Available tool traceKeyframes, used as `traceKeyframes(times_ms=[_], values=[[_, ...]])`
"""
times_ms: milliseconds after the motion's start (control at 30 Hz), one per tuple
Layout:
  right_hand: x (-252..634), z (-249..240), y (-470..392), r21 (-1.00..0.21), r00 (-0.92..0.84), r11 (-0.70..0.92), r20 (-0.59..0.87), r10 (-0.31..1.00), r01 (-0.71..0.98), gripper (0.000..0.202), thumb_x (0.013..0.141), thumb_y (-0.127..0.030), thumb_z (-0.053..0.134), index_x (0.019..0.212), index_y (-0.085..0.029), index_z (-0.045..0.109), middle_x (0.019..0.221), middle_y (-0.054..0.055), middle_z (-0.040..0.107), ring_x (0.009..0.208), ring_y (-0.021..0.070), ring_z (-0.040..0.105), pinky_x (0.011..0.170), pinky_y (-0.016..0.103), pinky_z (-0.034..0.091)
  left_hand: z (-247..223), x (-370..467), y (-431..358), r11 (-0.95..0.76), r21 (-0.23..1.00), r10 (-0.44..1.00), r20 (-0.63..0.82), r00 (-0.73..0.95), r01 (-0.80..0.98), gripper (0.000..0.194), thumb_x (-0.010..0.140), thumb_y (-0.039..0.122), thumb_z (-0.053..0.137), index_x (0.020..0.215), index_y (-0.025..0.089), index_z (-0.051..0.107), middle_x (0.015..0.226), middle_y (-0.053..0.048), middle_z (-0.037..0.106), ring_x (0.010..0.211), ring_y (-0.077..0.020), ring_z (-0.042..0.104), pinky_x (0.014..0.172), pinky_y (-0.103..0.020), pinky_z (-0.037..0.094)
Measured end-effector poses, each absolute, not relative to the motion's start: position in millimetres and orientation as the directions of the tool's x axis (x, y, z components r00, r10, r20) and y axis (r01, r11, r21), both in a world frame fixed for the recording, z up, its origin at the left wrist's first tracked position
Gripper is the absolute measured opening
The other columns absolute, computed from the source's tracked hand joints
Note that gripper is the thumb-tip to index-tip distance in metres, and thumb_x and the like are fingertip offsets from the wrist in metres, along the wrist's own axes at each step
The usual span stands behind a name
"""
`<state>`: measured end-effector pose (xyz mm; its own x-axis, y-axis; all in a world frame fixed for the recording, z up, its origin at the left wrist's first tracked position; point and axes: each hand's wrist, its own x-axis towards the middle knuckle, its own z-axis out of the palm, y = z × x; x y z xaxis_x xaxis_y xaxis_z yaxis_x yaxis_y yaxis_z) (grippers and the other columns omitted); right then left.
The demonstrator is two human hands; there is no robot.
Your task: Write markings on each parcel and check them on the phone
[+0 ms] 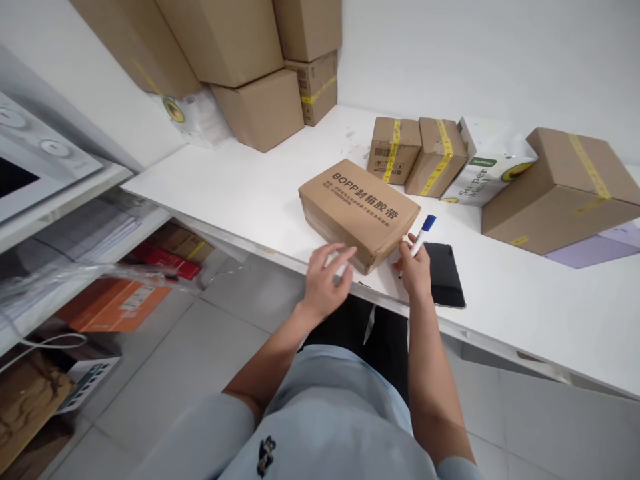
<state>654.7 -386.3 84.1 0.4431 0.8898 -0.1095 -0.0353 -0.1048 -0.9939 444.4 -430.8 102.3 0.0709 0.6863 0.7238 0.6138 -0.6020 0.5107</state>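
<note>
A closed brown carton with black printing on top lies near the front edge of the white table. My left hand is at its near left side, fingers apart and holding nothing; whether a fingertip touches the carton I cannot tell. At the carton's right corner, my right hand is closed around a white marker with a blue end pointing up and away. Just right of that hand a black tablet or phone lies flat on the table.
Brown cartons are stacked at the back left. Along the back right stand small taped boxes, a white printed bag and a larger carton. Shelves with an orange box are at the left.
</note>
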Motion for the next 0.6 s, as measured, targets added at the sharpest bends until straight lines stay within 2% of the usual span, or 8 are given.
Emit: traceKeyframes(times_ms=[100, 167, 267, 333, 400, 433, 533, 600], values=[[653, 93, -405, -0.997, 0.527, -0.042, -0.005, 0.85, 0.058, 0.061, 0.08, -0.055, 0.066, 0.127, -0.017, 0.059, 0.115, 0.009, 0.067, 0.074, 0.0124, 0.062, 0.053, 0.025, 0.053, 97, 416, -394, -0.547, 0.611, 0.642, 0.745, -0.181, 0.572, 0.023, 0.098, 0.035, 0.053, 0.111, 0.024, 0.069, 0.112, -0.009, 0.064, 0.108, -0.0216, 0.063, 0.097, -0.041, 0.052], [647, 103, -421, -0.998, 0.545, 0.015, 0.048, 0.837, 0.065, 0.063, 0.082, -0.056, 0.064, 0.131, -0.018, 0.057, 0.122, 0.012, 0.066, 0.078, 0.0135, 0.063, 0.055, 0.025, 0.053, 93, 396, -362, -0.506, 0.678, 0.654, 0.705, -0.275, 0.533, 0.034, 0.095, 0.049, 0.057, 0.116, 0.024, 0.066, 0.118, -0.012, 0.061, 0.116, -0.0245, 0.06, 0.096, -0.042, 0.052], [631, 116, -443, -0.987, 0.485, 0.084, 0.142, 0.863, 0.14, 0.065, 0.081, -0.054, 0.068, 0.137, -0.024, 0.054, 0.131, 0.012, 0.063, 0.065, 0.0086, 0.057, 0.055, 0.027, 0.053, 89, 377, -314, -0.49, 0.72, 0.719, 0.653, -0.239, 0.492, 0.06, 0.09, 0.068, 0.056, 0.136, 0.029, 0.054, 0.142, -0.012, 0.052, 0.138, -0.0278, 0.046, 0.113, -0.047, 0.041], [620, 119, -452, -0.97, 0.411, 0.105, 0.19, 0.892, 0.22, 0.069, 0.077, -0.052, 0.074, 0.139, -0.029, 0.052, 0.136, 0.011, 0.061, 0.061, 0.0068, 0.053, 0.053, 0.027, 0.051, 88, 374, -292, -0.501, 0.743, 0.765, 0.62, -0.175, 0.444, 0.067, 0.089, 0.075, 0.048, 0.14, 0.031, 0.05, 0.149, -0.01, 0.049, 0.143, -0.0276, 0.041, 0.118, -0.048, 0.035], [614, 118, -452, -0.941, 0.372, 0.128, 0.245, 0.895, 0.313, 0.073, 0.073, -0.05, 0.078, 0.139, -0.03, 0.054, 0.138, 0.011, 0.058, 0.069, 0.0103, 0.058, 0.053, 0.026, 0.05, 90, 376, -286, -0.495, 0.771, 0.813, 0.574, -0.099, 0.401, 0.067, 0.091, 0.077, 0.041, 0.138, 0.031, 0.052, 0.146, -0.009, 0.053, 0.136, -0.0255, 0.049, 0.113, -0.044, 0.041], [613, 116, -450, -0.922, 0.375, 0.144, 0.284, 0.882, 0.361, 0.072, 0.072, -0.049, 0.079, 0.138, -0.029, 0.055, 0.139, 0.012, 0.057, 0.079, 0.0141, 0.062, 0.056, 0.027, 0.052, 91, 378, -290, -0.487, 0.777, 0.829, 0.555, -0.07, 0.399, 0.064, 0.092, 0.075, 0.039, 0.136, 0.03, 0.054, 0.141, -0.009, 0.057, 0.129, -0.024, 0.055, 0.108, -0.042, 0.046], [622, 112, -437, -0.867, 0.399, 0.202, 0.402, 0.824, 0.456, 0.061, 0.077, -0.045, 0.075, 0.133, -0.026, 0.06, 0.136, 0.012, 0.058, 0.113, 0.0244, 0.062, 0.08, 0.037, 0.058, 95, 383, -321, -0.465, 0.742, 0.836, 0.548, -0.036, 0.483, 0.056, 0.095, 0.067, 0.044, 0.131, 0.028, 0.059, 0.124, -0.01, 0.063, 0.107, -0.02, 0.061, 0.09, -0.035, 0.053], [636, 111, -428, -0.862, 0.389, 0.221, 0.416, 0.822, 0.455, 0.053, 0.083, -0.042, 0.069, 0.132, -0.025, 0.061, 0.129, 0.01, 0.063, 0.116, 0.0247, 0.061, 0.091, 0.042, 0.056, 98, 384, -349, -0.464, 0.712, 0.833, 0.552, -0.012, 0.527, 0.051, 0.094, 0.061, 0.053, 0.132, 0.027, 0.06, 0.116, -0.009, 0.061, 0.1, -0.0187, 0.061, 0.082, -0.032, 0.055]])
